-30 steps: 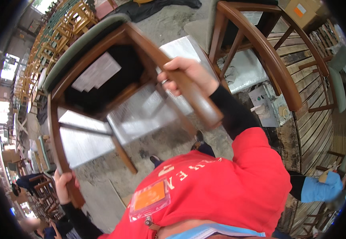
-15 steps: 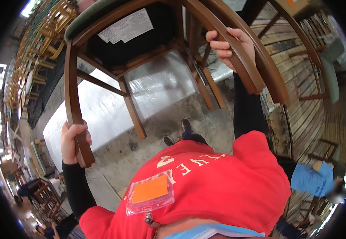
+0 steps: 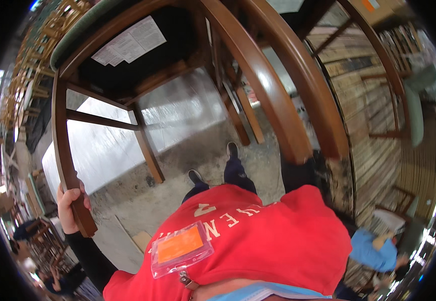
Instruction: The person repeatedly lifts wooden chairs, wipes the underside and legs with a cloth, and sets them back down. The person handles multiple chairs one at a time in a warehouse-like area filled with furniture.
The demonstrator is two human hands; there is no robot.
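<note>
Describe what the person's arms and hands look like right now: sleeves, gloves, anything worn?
The left hand is bare, with no glove, ring or watch showing. The left forearm wears a long black sleeve reaching to the wrist, coming out from under a red short-sleeved shirt with pale lettering. A dark sleeve also covers the right arm; the right hand is hidden behind the chair's wood, so nothing can be told of it.

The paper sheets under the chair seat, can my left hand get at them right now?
Probably not as things stand. The left hand is wrapped around the foot of a chair leg, well away from the paper sheets on the seat's underside, and it would have to let go first.
</note>
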